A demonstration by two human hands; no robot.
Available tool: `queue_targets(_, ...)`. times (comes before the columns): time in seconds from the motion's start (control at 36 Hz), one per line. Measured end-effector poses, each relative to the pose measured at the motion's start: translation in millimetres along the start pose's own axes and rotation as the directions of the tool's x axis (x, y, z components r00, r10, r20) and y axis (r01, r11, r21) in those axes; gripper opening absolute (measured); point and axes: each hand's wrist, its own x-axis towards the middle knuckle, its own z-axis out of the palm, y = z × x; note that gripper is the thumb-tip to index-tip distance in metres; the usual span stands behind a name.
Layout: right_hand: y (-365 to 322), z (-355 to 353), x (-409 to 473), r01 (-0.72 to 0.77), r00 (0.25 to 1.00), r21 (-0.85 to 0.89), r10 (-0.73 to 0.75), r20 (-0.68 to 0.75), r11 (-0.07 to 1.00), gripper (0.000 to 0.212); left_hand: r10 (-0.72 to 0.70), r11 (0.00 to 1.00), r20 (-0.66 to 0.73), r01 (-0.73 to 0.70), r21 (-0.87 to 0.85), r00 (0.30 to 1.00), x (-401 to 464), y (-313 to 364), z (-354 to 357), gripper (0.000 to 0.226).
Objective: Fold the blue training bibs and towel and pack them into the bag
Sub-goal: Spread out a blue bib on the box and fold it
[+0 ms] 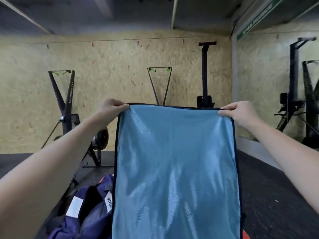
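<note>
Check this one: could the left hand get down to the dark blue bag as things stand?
Probably not right away. The left hand pinches a top corner of the blue cloth, held up with the right hand. The bag lies below the left forearm, nothing between them, so releasing would free it.

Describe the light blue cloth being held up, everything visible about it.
The light blue cloth is a shiny, fine-mesh rectangle edged with dark trim. It hangs flat and upright, stretched by its top corners: the left hand pinches one, the right hand the other. Soft vertical creases run down it. Its lower edge is out of frame, and it hides part of the navy bag.
</note>
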Motion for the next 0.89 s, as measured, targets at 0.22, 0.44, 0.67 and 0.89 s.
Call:
queue_targets(0.22, 55, 36, -5, -0.071, 0.980, -0.117, 0.091, 0.175, 0.991, 0.019, -0.107, 0.977, 0.175, 0.071, 0.201, 0.979, 1, -62, 31, 0.014)
queue_targets(0.44, 111, 88, 5, -0.099, 0.930, -0.244, 0.177, 0.322, 0.965, 0.014, -0.185, 0.954, 0.215, 0.122, 0.275, 0.959, 8, -127, 86, 0.009)
queue_targets(0.67, 190, 160, 9, -0.128, 0.895, -0.330, 0.253, 0.368, 0.935, 0.026, -0.216, 0.931, 0.222, 0.133, 0.339, 0.951, 13, -204, 165, 0.021)
queue_targets(0.89, 263, 226, 32, -0.507, 0.794, -0.077, 0.500, 0.345, 0.859, 0.024, -0.405, 0.904, 0.200, 0.357, 0.236, 0.892, 38, -274, 237, 0.012)
